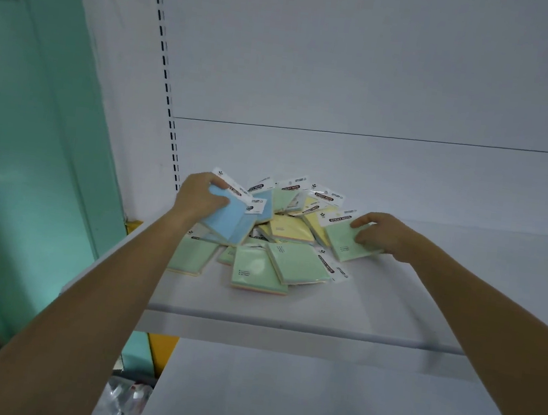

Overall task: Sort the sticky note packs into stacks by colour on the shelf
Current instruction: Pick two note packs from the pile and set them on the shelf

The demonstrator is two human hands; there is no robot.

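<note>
Sticky note packs, pale blue squares in clear wrap (226, 218), are up in the left hand (198, 198), with the thumb curled over their top edge and clamping them. Just right of and below that grip, the loose heap of yellow and green packs (289, 228) sprawls across the white metal shelf (391, 311). At the heap's right edge, the right hand (383, 233) curls thumb and fingers onto a pale green square pack (344, 243), which lies on the shelf.

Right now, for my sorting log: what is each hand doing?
Left hand grips the blue packs.
Right hand touches a green pack; whether it grips cannot be told.
</note>
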